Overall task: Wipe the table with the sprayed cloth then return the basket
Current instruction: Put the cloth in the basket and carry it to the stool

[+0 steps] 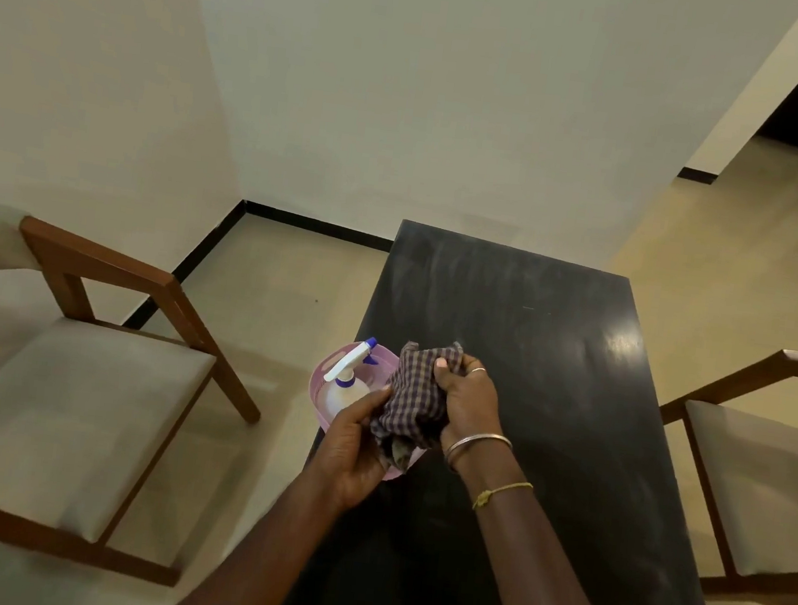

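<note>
Pink basket (319,382) at left edge of surface (553,369), spray btl (346,377) inside. My L hand (352,451) pinches cloth (413,398) at its lower edge, R hand (467,404) curled round the top; cloth bunched btwn both, over basket's right side.

black table (553,369) w/ pink basket (320,383)
</note>
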